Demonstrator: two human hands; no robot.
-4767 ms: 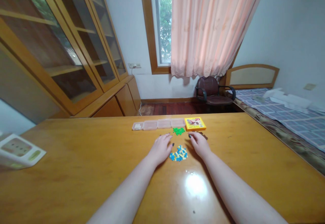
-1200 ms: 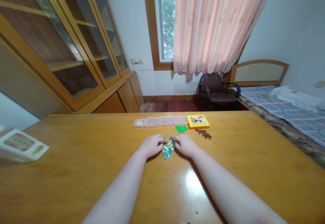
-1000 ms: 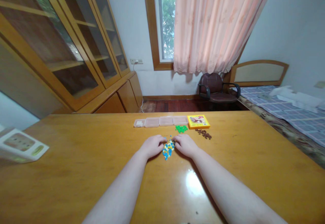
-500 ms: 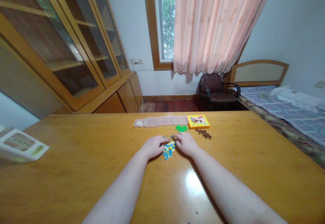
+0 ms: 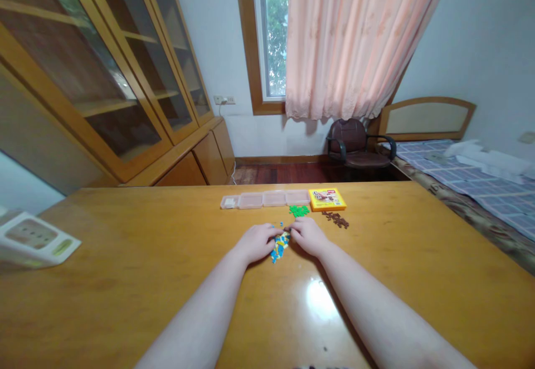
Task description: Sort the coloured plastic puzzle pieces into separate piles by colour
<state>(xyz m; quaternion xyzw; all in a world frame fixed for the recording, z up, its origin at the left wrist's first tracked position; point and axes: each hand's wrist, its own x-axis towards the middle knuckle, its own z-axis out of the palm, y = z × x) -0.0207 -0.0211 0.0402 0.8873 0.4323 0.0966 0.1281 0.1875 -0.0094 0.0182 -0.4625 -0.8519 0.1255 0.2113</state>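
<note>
A loose pile of small blue, yellow and white plastic pieces (image 5: 278, 251) lies on the table between my hands. My left hand (image 5: 257, 242) rests at the pile's left side, its index finger and thumb apart over the pieces. From the right, my right hand (image 5: 310, 236) reaches in with fingers bent and fingertips close together. A tiny dark piece (image 5: 287, 228) shows at those fingertips, too small to name. Beyond my right hand sit a heap of green pieces (image 5: 299, 211) and a scatter of brown pieces (image 5: 336, 219).
A row of shallow clear plastic trays (image 5: 273, 199) stands at the table's far side, beside a yellow box (image 5: 327, 199). At the left edge is a white plastic object (image 5: 37, 238). Past the wooden table (image 5: 137, 257) stand an office chair (image 5: 353, 143) and a bed.
My left hand has shifted slightly right, its index finger now closer to the right fingertips. A dark piece shows more clearly between them. The heaps and trays stay put.
</note>
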